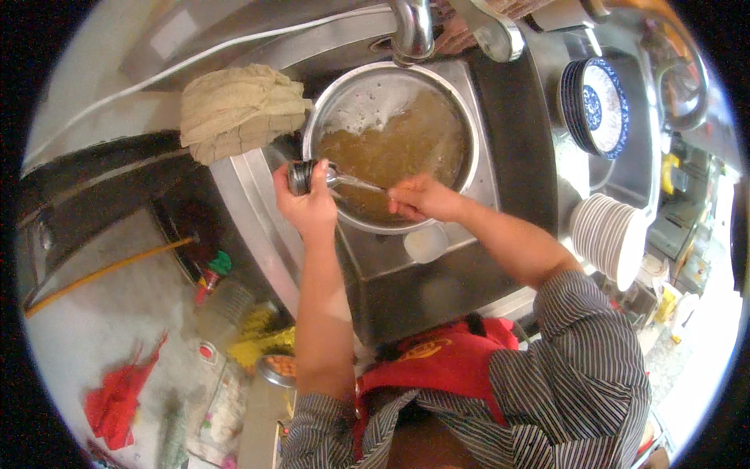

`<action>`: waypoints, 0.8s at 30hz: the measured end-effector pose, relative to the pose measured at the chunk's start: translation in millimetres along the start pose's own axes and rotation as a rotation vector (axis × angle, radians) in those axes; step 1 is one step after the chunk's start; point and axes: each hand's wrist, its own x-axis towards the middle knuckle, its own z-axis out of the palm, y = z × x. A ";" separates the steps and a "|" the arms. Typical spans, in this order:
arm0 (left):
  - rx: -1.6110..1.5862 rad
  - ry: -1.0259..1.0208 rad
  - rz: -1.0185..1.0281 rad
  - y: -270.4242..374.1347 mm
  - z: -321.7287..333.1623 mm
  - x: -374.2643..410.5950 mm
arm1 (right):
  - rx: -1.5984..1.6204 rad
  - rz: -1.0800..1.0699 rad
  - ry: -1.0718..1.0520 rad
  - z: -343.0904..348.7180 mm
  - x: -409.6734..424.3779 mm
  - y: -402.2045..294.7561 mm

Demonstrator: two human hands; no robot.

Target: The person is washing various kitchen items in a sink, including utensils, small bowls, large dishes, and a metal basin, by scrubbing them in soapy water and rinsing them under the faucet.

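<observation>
Over the left rim of a large round metal basin (476,140), my left hand (310,211) grips a dark, ridged bundle (300,177) that looks like nested metal spoon bowls; fingers hide part of it. My right hand (425,198) pinches the handle end of a metal spoon (360,183), whose bowl lies against my left fingers. Cloudy brownish water (392,146) with some foam fills the basin below both hands. The basin sits inside a stainless steel sink (404,299). A small whitish bowl or cup (426,244) is by the basin's near rim.
A metal faucet (413,29) overhangs the basin's far rim. Tan cloths (243,111) are heaped at the left. On the right stand stacked blue-patterned plates (595,108) and stacked white plates (609,240). A white cable (234,44) runs along the back.
</observation>
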 end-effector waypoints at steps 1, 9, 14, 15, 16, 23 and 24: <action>0.053 0.000 0.039 1.3 -3.8 -1.8 | -0.019 0.043 -0.058 -7.5 4.5 4.1; -0.092 -0.071 0.217 12.7 -26.4 4.6 | -0.620 -0.236 0.639 -80.5 141.4 45.0; -0.111 -0.004 0.051 24.0 -30.4 3.8 | -1.275 -0.214 0.679 -78.7 208.8 47.3; -0.149 0.021 0.032 21.7 -33.0 4.2 | -1.423 -0.133 0.548 -70.9 213.7 43.6; -0.186 0.057 0.012 17.0 -37.3 3.9 | -1.577 -0.071 0.340 -51.4 201.4 23.3; -0.297 0.140 -0.051 12.8 -37.8 5.2 | -1.244 0.018 0.249 -29.9 186.4 86.4; -0.308 0.136 -0.060 14.0 -36.9 5.9 | -1.204 0.073 0.227 -29.2 181.1 88.5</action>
